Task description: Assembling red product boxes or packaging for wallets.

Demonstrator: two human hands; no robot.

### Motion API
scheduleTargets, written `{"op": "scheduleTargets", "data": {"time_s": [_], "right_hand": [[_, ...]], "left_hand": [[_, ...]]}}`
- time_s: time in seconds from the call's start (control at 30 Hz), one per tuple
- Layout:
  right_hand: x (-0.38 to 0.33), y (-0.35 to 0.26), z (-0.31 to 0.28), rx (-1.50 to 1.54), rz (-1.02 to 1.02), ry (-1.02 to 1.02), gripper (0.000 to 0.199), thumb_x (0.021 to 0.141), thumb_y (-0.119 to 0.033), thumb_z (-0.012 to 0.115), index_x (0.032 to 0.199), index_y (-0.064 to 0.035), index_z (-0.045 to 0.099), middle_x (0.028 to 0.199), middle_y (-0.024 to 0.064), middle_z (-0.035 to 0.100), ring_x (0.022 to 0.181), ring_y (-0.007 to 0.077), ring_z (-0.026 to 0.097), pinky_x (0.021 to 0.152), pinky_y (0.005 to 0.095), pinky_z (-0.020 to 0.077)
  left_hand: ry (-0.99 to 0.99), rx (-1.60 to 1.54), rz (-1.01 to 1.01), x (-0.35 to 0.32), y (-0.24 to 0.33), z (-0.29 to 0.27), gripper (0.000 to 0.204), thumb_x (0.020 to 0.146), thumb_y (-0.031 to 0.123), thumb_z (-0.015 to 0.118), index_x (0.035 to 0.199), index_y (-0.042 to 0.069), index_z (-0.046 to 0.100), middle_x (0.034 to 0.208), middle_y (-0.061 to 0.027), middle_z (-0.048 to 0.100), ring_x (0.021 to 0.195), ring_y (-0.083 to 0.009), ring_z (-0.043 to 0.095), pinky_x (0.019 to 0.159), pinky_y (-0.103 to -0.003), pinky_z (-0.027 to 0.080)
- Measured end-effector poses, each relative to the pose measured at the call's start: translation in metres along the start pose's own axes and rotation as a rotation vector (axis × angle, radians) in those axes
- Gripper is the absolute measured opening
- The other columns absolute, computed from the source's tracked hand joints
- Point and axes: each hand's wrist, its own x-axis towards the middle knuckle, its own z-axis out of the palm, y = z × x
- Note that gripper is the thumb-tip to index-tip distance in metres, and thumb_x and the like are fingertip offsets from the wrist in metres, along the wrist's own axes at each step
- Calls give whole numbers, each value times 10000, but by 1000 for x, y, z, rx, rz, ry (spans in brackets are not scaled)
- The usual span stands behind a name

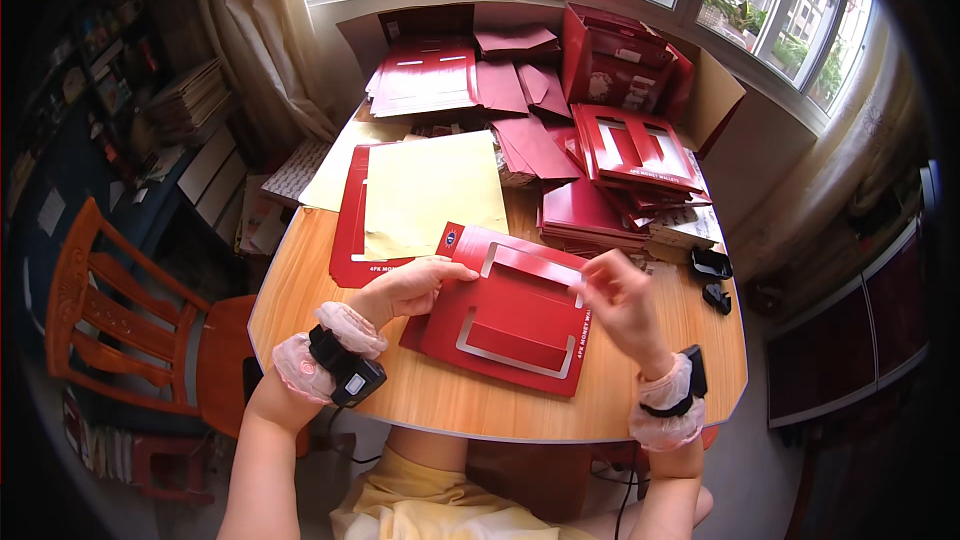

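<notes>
A flat red cardboard holder (515, 312) lies tilted in front of me on the wooden table. Two pale bracket-shaped cut-outs frame a red envelope-like panel in it. My left hand (412, 288) pinches its left edge, thumb on top. Curled in a pinch, my right hand (625, 305) is at its upper right edge; the fingertips are slightly blurred, and what they hold, if anything, cannot be made out. Just beyond, a pale yellow sheet (435, 195) covers most of another red cardboard holder (350, 225).
Stacked red holders (640, 152) stand at the right, with loose red envelopes (530, 148) beside them. Farther back are more flat red holders (430, 75) and an open red box (620, 65). Small black objects (713, 262) lie near the right edge. A wooden chair (130, 315) stands left.
</notes>
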Motion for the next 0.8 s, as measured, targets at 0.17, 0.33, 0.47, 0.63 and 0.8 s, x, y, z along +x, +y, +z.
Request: {"op": "scheduleTargets", "data": {"time_s": [0.17, 0.33, 0.47, 0.63, 0.8], "right_hand": [[-9, -17, 28, -229, -286, -217, 462, 780, -223, 870, 1136, -48, 633, 1146, 120, 564, 1161, 343, 533, 1008, 445, 469], [-9, -17, 32, -238, -302, -181, 613, 770, -252, 875, 1276, -59, 588, 1210, 129, 538, 1175, 348, 526, 1050, 453, 454], [-10, -16, 34, -341, -331, -146, 670, 772, -301, 868, 1317, -34, 582, 1209, 127, 543, 1163, 335, 533, 1038, 448, 449], [-13, -14, 32, -417, -336, -116, 678, 767, -344, 860, 1303, -16, 604, 1196, 115, 554, 1138, 311, 543, 990, 428, 452], [-11, -17, 29, -431, -344, -107, 675, 745, -341, 868, 1281, -14, 621, 1181, 105, 560, 1118, 297, 547, 978, 414, 446]], "left_hand": [[-63, -140, -49, 9, -3, -1, 200, 926, 60, 617, 1105, -12, 670, 1100, -144, 731, 955, -199, 737, 868, -337, 633], [-118, -184, -66, 0, -1, 6, 240, 878, 85, 607, 1097, 25, 684, 1075, -128, 733, 918, -220, 724, 862, -386, 623], [-28, -188, -87, 1, -5, 16, 299, 831, 122, 624, 1108, 28, 691, 1053, -114, 741, 903, -238, 716, 844, -407, 610], [8, -135, -80, -1, -4, 18, 266, 832, 195, 665, 1068, 74, 682, 1027, -83, 724, 867, -206, 682, 801, -377, 579], [-37, -177, -73, -4, -7, 14, 328, 816, 193, 650, 1113, 56, 673, 1072, -103, 726, 914, -228, 692, 834, -398, 582]]}}
